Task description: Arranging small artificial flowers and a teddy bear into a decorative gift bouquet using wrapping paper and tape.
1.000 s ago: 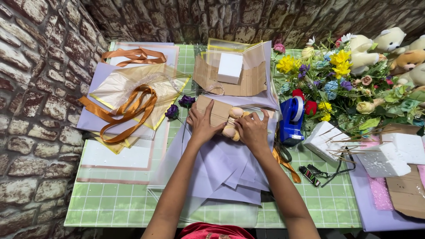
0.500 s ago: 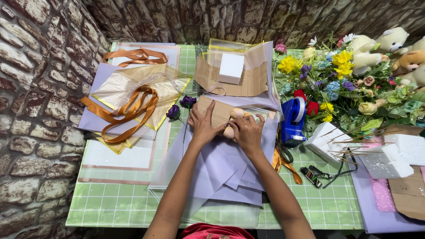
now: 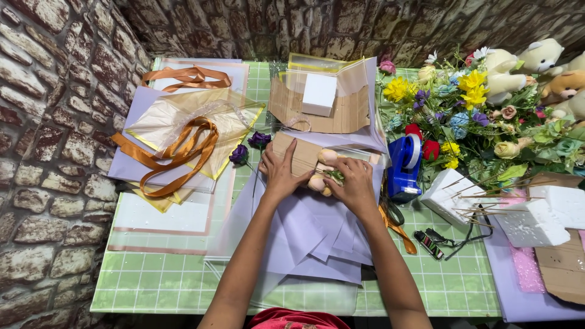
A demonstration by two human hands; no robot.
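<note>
Table point(image 3: 183, 286) covered in green grid cloth carries stacked lilac wrapping paper point(image 3: 317, 237), fanned so each sheet shows. On its brown kraft sheet point(image 3: 301, 155) lie peach artificial tulips point(image 3: 323, 170). Left hand point(image 3: 280, 173) presses flat, fingers spread, pinning the paper; right hand point(image 3: 352, 183) closes over the tulip stems, steadying them.
</note>
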